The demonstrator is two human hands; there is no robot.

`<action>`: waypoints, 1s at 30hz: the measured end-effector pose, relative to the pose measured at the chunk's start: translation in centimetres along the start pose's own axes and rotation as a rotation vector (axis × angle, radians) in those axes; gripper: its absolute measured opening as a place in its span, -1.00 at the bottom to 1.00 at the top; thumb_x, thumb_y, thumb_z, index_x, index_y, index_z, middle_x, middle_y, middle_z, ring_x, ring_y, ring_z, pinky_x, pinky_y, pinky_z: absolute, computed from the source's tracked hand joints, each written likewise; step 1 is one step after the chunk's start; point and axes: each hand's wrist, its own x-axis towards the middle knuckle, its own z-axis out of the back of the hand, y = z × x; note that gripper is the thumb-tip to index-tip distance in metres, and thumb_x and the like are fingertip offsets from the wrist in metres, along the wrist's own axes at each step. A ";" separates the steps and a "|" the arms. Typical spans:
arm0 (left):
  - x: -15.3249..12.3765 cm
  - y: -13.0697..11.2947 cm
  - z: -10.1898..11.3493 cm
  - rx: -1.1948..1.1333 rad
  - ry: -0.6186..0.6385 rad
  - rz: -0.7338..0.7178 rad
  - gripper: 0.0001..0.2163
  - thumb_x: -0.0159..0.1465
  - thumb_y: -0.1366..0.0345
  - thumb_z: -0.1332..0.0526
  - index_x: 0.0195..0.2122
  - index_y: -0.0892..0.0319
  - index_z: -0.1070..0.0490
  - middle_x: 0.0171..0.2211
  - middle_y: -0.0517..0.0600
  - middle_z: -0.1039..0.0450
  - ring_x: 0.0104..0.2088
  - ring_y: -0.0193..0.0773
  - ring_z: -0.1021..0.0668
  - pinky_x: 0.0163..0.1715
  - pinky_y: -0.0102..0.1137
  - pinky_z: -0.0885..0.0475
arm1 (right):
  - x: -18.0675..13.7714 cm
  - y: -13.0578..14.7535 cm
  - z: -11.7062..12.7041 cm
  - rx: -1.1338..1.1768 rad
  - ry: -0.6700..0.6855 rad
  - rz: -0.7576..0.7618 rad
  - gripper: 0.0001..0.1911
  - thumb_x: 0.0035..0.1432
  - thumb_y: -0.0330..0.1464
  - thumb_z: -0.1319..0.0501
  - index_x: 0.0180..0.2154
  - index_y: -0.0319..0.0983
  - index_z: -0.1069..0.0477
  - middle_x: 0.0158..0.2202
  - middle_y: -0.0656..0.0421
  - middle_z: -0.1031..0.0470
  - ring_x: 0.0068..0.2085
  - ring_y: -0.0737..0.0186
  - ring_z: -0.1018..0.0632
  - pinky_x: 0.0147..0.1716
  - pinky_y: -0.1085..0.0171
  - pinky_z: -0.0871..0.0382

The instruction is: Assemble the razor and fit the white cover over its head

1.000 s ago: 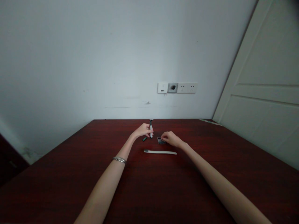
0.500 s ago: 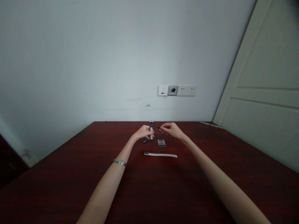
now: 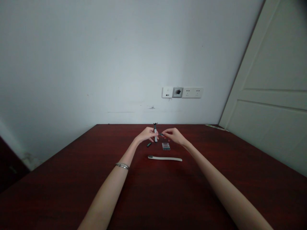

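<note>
My left hand (image 3: 146, 134) is closed around a slim razor handle (image 3: 155, 132), held upright above the dark red table (image 3: 72, 179). My right hand (image 3: 174, 135) pinches a small dark piece (image 3: 161, 134) right beside the handle. Under my hands a small clear cartridge case (image 3: 165, 146) lies on the table. A tiny dark green piece (image 3: 149, 144) rests just left of it. Nearer to me lies a long white cover strip (image 3: 165, 158). My left wrist wears a silver bracelet (image 3: 122, 165).
A white wall stands behind the table with a row of sockets (image 3: 182, 92). A white door (image 3: 271, 95) stands at the right. The table's far edge meets the wall just beyond my hands.
My right hand has lifted from the cartridge case with a small dark piece and brought it to the razor handle. My left hand has stayed in place holding the handle.
</note>
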 end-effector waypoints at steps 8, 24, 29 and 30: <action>0.1 0.1 -0.1 0.006 -0.005 0.001 -0.76 0.10 0.21 -0.23 -0.32 0.30 -0.36 -0.41 0.11 -0.52 -0.47 -0.31 -0.56 -0.51 -0.47 -0.44 | 0.2 -0.3 -0.6 -0.015 -0.003 -0.014 -0.68 0.06 -0.20 -0.15 -0.36 -0.34 -0.49 -0.53 0.15 -0.47 -0.55 0.37 -0.42 -0.62 0.42 -0.31; -0.1 0.0 0.2 -0.044 -0.034 -0.011 -0.74 0.10 0.20 -0.24 -0.32 0.31 -0.35 -0.39 0.14 -0.52 -0.45 -0.28 -0.57 -0.52 -0.46 -0.45 | -0.2 -0.1 -0.4 -0.018 -0.012 0.042 -0.61 -0.02 -0.24 -0.23 -0.18 -0.35 -0.49 -0.46 0.12 -0.51 -0.51 0.35 -0.44 -0.55 0.38 -0.34; -0.4 -0.1 0.3 -0.052 -0.038 0.001 -0.73 0.11 0.18 -0.24 -0.31 0.31 -0.35 -0.38 0.14 -0.52 -0.45 -0.27 -0.57 -0.53 -0.47 -0.45 | -0.2 -0.1 -0.2 0.013 -0.055 0.023 -0.63 -0.05 -0.27 -0.25 -0.20 -0.37 -0.50 -0.44 0.10 -0.52 -0.48 0.32 -0.46 -0.51 0.36 -0.37; -0.4 -0.1 0.3 -0.052 -0.039 0.002 -0.73 0.11 0.18 -0.24 -0.31 0.31 -0.35 -0.38 0.14 -0.52 -0.45 -0.27 -0.57 -0.53 -0.47 -0.45 | -0.1 -0.1 -0.2 0.016 -0.060 0.022 -0.63 -0.06 -0.27 -0.26 -0.20 -0.36 -0.50 -0.42 0.09 -0.53 -0.47 0.32 -0.47 -0.51 0.35 -0.38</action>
